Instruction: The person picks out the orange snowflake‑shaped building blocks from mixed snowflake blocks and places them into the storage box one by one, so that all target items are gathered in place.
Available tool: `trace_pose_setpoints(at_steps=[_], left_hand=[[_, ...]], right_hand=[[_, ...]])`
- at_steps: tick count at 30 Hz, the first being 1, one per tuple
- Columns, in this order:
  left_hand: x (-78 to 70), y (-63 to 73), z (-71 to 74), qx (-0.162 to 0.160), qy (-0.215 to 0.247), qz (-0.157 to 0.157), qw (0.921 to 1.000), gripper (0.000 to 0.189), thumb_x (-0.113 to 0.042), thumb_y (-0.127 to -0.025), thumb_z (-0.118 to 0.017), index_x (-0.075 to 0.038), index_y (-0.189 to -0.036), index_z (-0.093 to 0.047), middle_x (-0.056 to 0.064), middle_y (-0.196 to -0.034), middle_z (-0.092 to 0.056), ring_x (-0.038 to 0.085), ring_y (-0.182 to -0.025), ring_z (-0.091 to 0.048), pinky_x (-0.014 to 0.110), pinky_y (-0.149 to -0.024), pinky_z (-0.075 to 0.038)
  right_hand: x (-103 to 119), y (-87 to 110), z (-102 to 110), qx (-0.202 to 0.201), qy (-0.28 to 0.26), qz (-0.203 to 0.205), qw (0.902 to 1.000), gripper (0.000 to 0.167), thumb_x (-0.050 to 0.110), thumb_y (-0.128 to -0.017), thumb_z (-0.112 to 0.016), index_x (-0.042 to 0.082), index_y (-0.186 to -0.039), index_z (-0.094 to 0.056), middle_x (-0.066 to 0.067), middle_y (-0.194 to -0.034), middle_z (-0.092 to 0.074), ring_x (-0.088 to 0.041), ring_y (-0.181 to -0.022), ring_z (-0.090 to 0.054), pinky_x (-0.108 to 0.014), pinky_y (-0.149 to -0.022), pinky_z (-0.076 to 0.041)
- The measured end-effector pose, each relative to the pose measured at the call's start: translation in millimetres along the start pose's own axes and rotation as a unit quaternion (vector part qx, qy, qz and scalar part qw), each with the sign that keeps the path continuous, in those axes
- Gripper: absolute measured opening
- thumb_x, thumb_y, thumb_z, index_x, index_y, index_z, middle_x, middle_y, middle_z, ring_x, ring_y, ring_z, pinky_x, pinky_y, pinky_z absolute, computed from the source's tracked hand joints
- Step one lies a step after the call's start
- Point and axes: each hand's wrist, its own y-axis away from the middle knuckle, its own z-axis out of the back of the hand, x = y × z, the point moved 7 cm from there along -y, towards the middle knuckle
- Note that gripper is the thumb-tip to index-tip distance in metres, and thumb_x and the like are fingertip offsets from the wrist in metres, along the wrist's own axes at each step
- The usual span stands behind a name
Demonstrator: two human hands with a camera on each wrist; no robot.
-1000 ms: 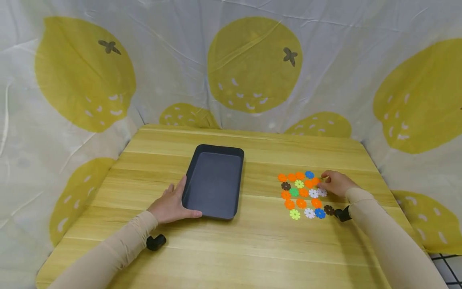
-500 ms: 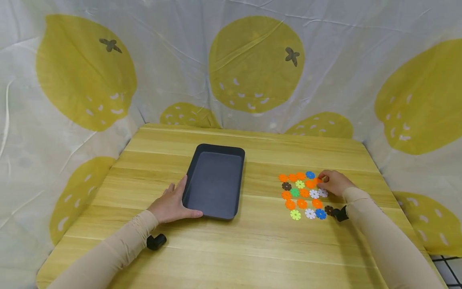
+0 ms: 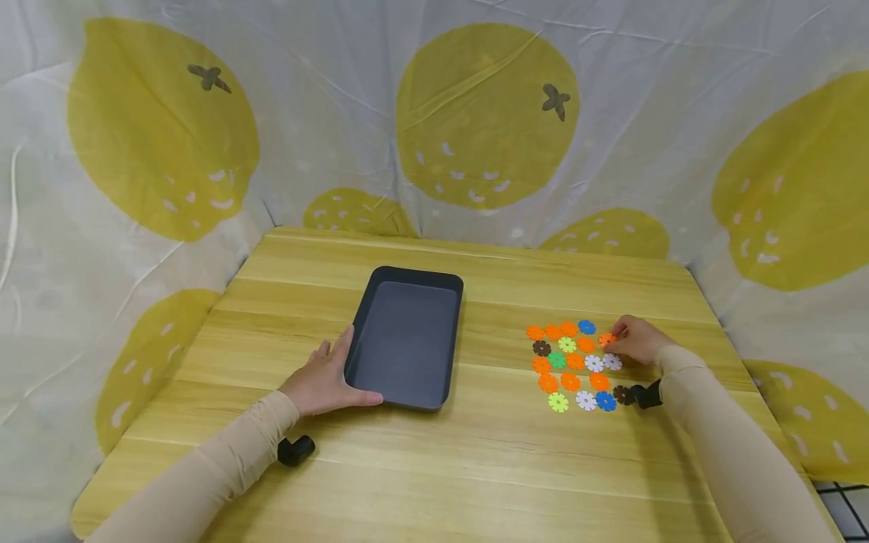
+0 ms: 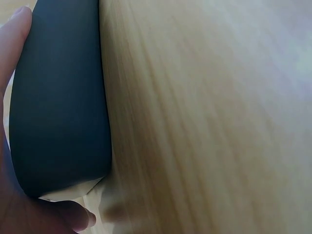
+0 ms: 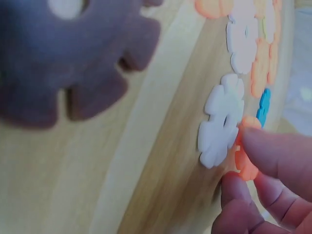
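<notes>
My left hand [image 3: 322, 385] rests against the near-left corner of a dark grey rectangular tray [image 3: 407, 339]. Its fingers lie along the left side and its thumb along the front edge; in the left wrist view the hand lies against the tray's outer wall [image 4: 58, 97]. With thumb and fingertips, my right hand [image 3: 641, 343] pinches an orange notched flower disc [image 5: 247, 165] at the right end of a group of discs. A white disc [image 5: 222, 122] lies just beside it in the right wrist view. Whether the orange disc still touches the table is unclear.
Loose discs in orange, white, green, yellow, blue and brown lie in rough rows on the wooden table [image 3: 407, 467]. A brown disc [image 3: 622, 395] lies under the right wrist's black camera mount [image 3: 648, 394]. A lemon-print cloth [image 3: 489, 113] hangs behind and at both sides.
My right hand has drawn the orange disc slightly right, apart from the orange disc beside it. The left hand stays at the tray. The head view has shifted a little.
</notes>
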Motion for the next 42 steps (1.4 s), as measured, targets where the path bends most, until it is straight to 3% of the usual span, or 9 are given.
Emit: trace_pose_setpoints(at_steps=[5,10,17,24,31,36,42], left_hand=[[0.0,0.4,1.2,0.000,0.004,0.000,1.0000,0.146,-0.088,-0.063,-0.070,-0.014,-0.165,0.005,0.037,-0.161,-0.024,0.067,-0.144,-0.020,0.077,-0.099,-0.041],[-0.3,0.4,0.8,-0.001,0.004,-0.002,1.0000,0.146,-0.088,-0.064,-0.070,-0.013,-0.165,0.005,0.033,-0.161,-0.028,0.064,-0.147,-0.018,0.076,-0.103,-0.039],[0.9,2.6,-0.8,-0.006,0.013,-0.005,0.9999,0.146,-0.086,-0.064,-0.072,-0.012,-0.165,0.003,0.028,-0.164,-0.028,0.059,-0.151,-0.014,0.075,-0.107,-0.035],[1.3,3.5,-1.9,-0.008,0.015,-0.002,0.9999,0.148,-0.088,-0.062,-0.071,-0.013,-0.165,0.003,0.024,-0.167,-0.023,0.057,-0.152,-0.013,0.074,-0.109,-0.034],[-1.3,5.3,-1.0,-0.012,0.015,-0.011,0.9998,0.147,-0.088,-0.062,-0.071,-0.011,-0.165,0.001,0.017,-0.170,-0.016,0.056,-0.152,-0.014,0.071,-0.115,-0.030],[-0.7,5.7,-1.8,-0.013,0.012,-0.009,0.9998,0.145,-0.088,-0.063,-0.071,-0.013,-0.165,0.001,0.017,-0.170,-0.018,0.056,-0.152,-0.016,0.072,-0.112,-0.032],[0.5,7.7,-2.1,-0.015,0.013,-0.009,0.9998,0.145,-0.088,-0.063,-0.070,-0.014,-0.165,0.000,0.019,-0.169,-0.020,0.056,-0.152,-0.016,0.070,-0.115,-0.029]], right_hand=[[-2.5,0.6,3.9,-0.015,0.008,0.012,0.9998,0.029,0.013,-0.098,-0.061,-0.009,-0.115,-0.056,-0.029,-0.111,-0.064,-0.030,-0.091,-0.059,-0.036,-0.078,-0.049],[3.7,3.4,9.0,-0.027,0.009,0.020,0.9994,0.022,0.009,-0.100,-0.054,-0.008,-0.113,-0.058,-0.027,-0.107,-0.065,-0.027,-0.085,-0.058,-0.033,-0.070,-0.048],[36.2,5.3,30.1,-0.040,0.010,0.036,0.9985,0.023,0.010,-0.104,-0.050,-0.008,-0.117,-0.055,-0.030,-0.112,-0.065,-0.037,-0.094,-0.063,-0.035,-0.073,-0.048],[88.8,-5.4,49.1,-0.049,0.018,0.053,0.9972,0.025,0.014,-0.107,-0.049,-0.005,-0.122,-0.053,-0.029,-0.117,-0.063,-0.033,-0.096,-0.062,-0.036,-0.076,-0.048],[163.5,-28.7,53.4,-0.059,0.032,0.099,0.9928,0.023,0.014,-0.106,-0.051,-0.002,-0.121,-0.057,-0.023,-0.111,-0.066,-0.028,-0.092,-0.063,-0.036,-0.078,-0.048],[216.8,-49.2,37.4,-0.051,0.029,0.136,0.9890,0.022,0.012,-0.106,-0.051,-0.002,-0.121,-0.058,-0.023,-0.112,-0.066,-0.030,-0.094,-0.063,-0.038,-0.081,-0.049],[271.6,-76.3,-1.2,-0.038,0.018,0.157,0.9867,0.021,0.014,-0.104,-0.054,0.002,-0.120,-0.061,-0.021,-0.114,-0.067,-0.030,-0.096,-0.064,-0.037,-0.080,-0.050]])
